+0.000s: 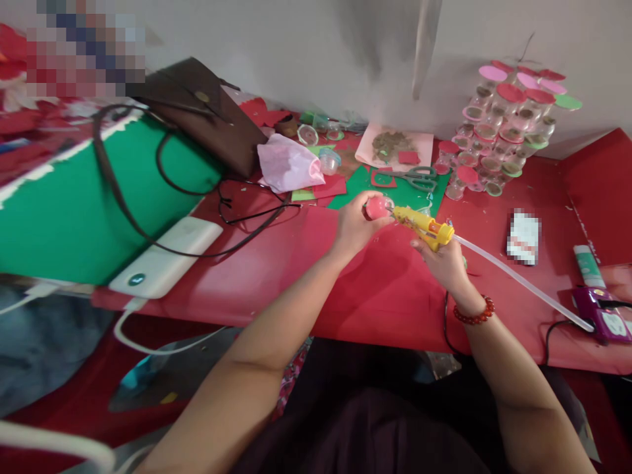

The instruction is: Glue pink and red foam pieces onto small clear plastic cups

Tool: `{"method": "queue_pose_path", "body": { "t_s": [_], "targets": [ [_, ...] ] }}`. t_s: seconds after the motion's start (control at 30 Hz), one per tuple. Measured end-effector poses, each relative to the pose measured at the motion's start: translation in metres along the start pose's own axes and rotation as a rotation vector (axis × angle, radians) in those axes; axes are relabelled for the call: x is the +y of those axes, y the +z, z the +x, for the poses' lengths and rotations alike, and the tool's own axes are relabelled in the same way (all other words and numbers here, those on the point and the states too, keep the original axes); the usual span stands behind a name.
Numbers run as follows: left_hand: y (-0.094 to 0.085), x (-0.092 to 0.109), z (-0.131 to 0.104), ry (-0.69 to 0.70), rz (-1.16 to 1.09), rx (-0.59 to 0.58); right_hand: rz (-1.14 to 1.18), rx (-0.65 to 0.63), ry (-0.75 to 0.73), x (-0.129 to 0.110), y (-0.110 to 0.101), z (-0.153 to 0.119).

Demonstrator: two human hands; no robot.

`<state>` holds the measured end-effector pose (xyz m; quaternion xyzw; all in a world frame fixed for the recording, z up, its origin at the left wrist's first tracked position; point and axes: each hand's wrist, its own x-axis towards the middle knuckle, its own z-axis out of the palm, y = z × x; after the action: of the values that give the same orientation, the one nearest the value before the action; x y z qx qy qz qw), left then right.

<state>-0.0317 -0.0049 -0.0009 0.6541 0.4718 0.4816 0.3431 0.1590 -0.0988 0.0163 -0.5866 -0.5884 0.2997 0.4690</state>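
My right hand [444,263] grips a yellow glue gun [417,222] with a long whitish glue stick [518,282] trailing from its back end. The nozzle meets a small plastic cup with a red top [378,207]; whether it touches cannot be made out. Around that cup my left hand [358,227] has its fingers closed, just over the red tabletop [257,289]. Behind both hands, grey-handled scissors [422,176] lie on a green sheet [365,187] among red paper scraps.
A stack of small clear cups with coloured discs [494,131] stands at the back right. Right of my hand are a card pack [524,237], a glue tube [588,264] and a purple device [605,316]. A white power bank [168,257], brown bag [197,112] and eyeglasses [257,217] occupy the left.
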Motion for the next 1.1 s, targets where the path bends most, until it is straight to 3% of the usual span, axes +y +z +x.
{"method": "queue_pose_path", "body": {
  "t_s": [0.27,1.1],
  "targets": [
    [-0.0023,-0.0047,0.0019,-0.006,-0.044,0.015,-0.017,-0.044,0.000,0.0009,-0.0039,-0.0003],
    [-0.0015,-0.0030,-0.0013,-0.008,-0.116,-0.023,-0.039,0.043,-0.004,0.0089,-0.0049,0.0041]
  ]
}}
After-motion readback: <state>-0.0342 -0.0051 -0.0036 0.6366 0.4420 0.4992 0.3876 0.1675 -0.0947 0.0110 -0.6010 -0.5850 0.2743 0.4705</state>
